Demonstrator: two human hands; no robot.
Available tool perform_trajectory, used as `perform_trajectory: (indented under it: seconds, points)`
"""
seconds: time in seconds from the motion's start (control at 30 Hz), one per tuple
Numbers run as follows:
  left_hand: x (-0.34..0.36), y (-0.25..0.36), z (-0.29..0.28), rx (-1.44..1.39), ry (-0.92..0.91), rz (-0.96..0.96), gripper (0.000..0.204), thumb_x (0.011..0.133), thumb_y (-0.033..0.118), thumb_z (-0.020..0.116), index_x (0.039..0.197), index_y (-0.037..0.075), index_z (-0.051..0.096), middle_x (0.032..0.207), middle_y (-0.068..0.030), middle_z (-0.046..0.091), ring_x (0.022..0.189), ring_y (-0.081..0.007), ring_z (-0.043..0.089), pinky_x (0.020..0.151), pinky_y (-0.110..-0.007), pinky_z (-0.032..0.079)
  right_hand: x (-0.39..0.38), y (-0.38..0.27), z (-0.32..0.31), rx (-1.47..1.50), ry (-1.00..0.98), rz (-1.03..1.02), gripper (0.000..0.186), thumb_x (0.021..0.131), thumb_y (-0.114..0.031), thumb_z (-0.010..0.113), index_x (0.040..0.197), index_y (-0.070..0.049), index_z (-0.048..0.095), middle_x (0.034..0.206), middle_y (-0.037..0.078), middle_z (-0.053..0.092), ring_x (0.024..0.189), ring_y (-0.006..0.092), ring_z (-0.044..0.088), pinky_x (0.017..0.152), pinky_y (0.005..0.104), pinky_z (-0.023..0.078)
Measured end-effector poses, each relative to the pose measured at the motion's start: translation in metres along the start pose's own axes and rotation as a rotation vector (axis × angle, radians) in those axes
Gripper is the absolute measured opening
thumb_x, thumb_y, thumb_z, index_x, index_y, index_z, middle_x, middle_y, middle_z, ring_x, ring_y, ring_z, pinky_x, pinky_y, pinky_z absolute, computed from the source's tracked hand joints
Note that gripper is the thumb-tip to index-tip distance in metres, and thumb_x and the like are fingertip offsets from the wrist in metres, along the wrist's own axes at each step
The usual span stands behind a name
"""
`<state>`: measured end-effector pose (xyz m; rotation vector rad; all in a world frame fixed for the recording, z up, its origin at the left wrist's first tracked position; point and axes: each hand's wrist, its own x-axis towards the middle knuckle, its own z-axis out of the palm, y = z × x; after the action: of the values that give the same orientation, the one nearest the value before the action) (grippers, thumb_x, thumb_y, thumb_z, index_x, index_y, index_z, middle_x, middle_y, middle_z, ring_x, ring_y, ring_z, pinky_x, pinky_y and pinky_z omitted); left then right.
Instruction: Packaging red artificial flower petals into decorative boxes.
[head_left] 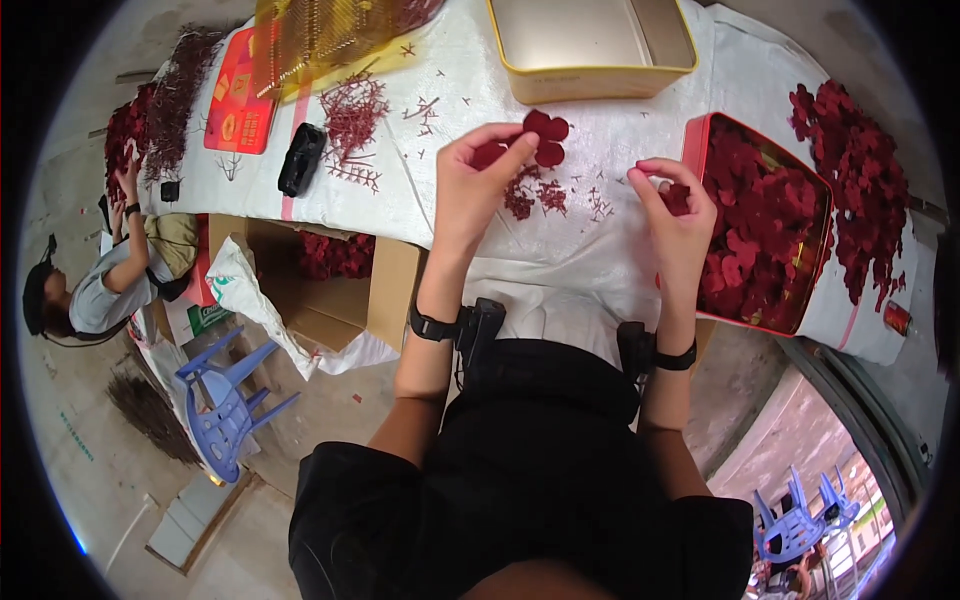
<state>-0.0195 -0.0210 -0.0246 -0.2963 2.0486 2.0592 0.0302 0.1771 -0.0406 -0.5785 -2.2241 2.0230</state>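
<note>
My left hand (480, 170) pinches a dark red flower cut-out (548, 128) with rounded petals, raised over the white sheeted table (560, 240). Just below it lie small heaps of dark red bits (550, 197) and scattered little twig pieces (600, 205). To the right, my right hand (670, 200) has thumb and fingertips drawn together, with some dark red material (677, 196) inside its curled fingers. It is beside a red-rimmed tin (760, 225) filled with red petal shapes.
An open tin (590, 85), yellow mesh (320, 40), red box (240, 90), black object (300, 160) and petal pile (850, 170) occupy the table. Below are a cardboard box (390, 290) and blue chair (225, 400). Another person (95, 290) works at left.
</note>
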Motion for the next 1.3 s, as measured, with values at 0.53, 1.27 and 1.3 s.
perform_trajectory:
  seconds: [0.53, 1.27, 1.3]
  points:
    - [0.000, -0.001, -0.009, 0.032, 0.073, -0.016, 0.015, 0.081, 0.008, 0.069, 0.093, -0.002, 0.067, 0.075, -0.0003, 0.065, 0.065, -0.0020, 0.055, 0.059, -0.015, 0.040, -0.007, 0.021, 0.050, -0.498, -0.247, -0.275, 0.013, 0.077, -0.010, 0.069, 0.090, -0.008, 0.066, 0.085, 0.007, 0.062, 0.072, 0.0210, 0.063, 0.065, 0.0290, 0.050]
    - [0.004, -0.007, -0.009, -0.035, 0.107, -0.047, 0.017, 0.082, 0.009, 0.068, 0.094, -0.003, 0.067, 0.079, -0.0019, 0.066, 0.069, -0.0041, 0.056, 0.063, -0.016, 0.043, -0.013, 0.024, 0.061, -0.550, -0.326, -0.287, 0.013, 0.080, -0.011, 0.065, 0.091, -0.008, 0.060, 0.087, 0.007, 0.060, 0.074, 0.0256, 0.063, 0.066, 0.0338, 0.049]
    - [0.005, -0.006, -0.009, -0.036, 0.109, -0.041, 0.017, 0.082, 0.009, 0.068, 0.094, -0.003, 0.067, 0.079, -0.0019, 0.066, 0.069, -0.0041, 0.056, 0.063, -0.016, 0.043, -0.013, 0.024, 0.062, -0.531, -0.331, -0.288, 0.013, 0.079, -0.010, 0.065, 0.092, -0.008, 0.060, 0.087, 0.007, 0.060, 0.075, 0.0259, 0.063, 0.066, 0.0341, 0.049]
